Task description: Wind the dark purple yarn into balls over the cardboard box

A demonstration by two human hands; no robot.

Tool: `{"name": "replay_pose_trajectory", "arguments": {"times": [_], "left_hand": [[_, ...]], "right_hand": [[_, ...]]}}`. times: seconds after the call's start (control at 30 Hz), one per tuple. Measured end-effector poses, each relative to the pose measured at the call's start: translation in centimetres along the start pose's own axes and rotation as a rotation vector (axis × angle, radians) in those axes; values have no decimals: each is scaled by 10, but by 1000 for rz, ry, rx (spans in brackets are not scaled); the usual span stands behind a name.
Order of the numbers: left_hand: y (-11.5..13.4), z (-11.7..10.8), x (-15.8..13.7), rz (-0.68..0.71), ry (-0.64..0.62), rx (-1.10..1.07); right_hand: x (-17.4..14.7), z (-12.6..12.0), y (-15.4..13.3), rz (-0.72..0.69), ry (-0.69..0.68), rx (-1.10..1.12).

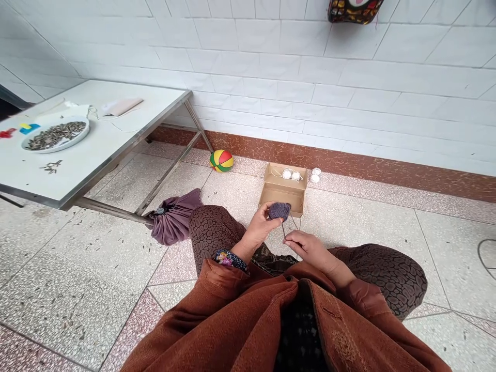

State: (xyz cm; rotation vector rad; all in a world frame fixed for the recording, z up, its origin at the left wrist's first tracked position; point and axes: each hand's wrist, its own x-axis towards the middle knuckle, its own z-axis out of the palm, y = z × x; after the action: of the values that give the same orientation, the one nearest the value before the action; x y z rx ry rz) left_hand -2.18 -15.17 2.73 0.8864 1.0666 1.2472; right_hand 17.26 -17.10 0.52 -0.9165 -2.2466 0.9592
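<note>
My left hand (260, 227) is closed around a small ball of grey-purple yarn (279, 211), held up in front of my lap. From the ball a dark strand of yarn (284, 231) runs down to my right hand (308, 247), whose fingers pinch it. Just beyond the yarn ball, on the floor, lies an open cardboard box (285, 194). White yarn balls (291, 174) rest in its far part, and part of its near side is hidden by my left hand and the ball. More white balls (315, 175) sit on the floor right of the box.
At left stands a white table (116, 132) bearing a plate (86, 132) of sunflower seeds. A purple cloth bag (176, 217) lies by its leg, and a striped ball (221, 160) sits near the wall. Husks are scattered on the floor. A dark patterned bag (353, 14) hangs on the tiled wall.
</note>
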Motion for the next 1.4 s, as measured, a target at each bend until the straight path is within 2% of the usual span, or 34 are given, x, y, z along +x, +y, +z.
{"name": "replay_pose_trajectory", "arguments": {"times": [0.07,0.13,0.23,0.33,0.43,0.5,0.57,0.67,0.73,0.83,0.93,1.03,1.13,1.2,1.3,1.4], "left_hand": [[-2,-3,0,16,3,94],[-3,-4,-1,23,-32,161],[-4,-4,-4,20,-158,214],[-3,0,-9,-9,-350,191],[1,4,-13,-43,-471,46],[4,6,-16,-55,-454,-68],[5,6,-15,-61,-374,-130],[2,3,-11,-50,-213,-58],[-1,0,-8,-34,-135,76],[-4,-3,-4,6,-105,260],[-4,-4,-5,37,-146,332],[-2,-2,-8,30,-271,315],[0,1,-11,2,-456,192],[2,2,-14,-14,-518,85],[5,3,-15,-20,-449,-22],[4,3,-12,-3,-260,-40]], "right_hand": [[2,-11,-14,-43,-18,10],[7,-27,-26,-64,24,24],[19,-52,-34,-50,131,39],[33,-64,-25,4,277,32],[38,-53,-6,87,376,33],[34,-35,7,158,351,38],[25,-12,16,193,315,23],[10,11,17,165,208,-37],[3,14,9,100,100,-68],[3,-2,-9,-14,15,-67],[11,-29,-25,-57,60,-28],[25,-50,-26,-41,156,-23],[37,-53,-10,19,274,-19],[38,-44,4,91,339,-5],[28,-20,21,180,335,15],[12,2,22,192,275,-8]]}}
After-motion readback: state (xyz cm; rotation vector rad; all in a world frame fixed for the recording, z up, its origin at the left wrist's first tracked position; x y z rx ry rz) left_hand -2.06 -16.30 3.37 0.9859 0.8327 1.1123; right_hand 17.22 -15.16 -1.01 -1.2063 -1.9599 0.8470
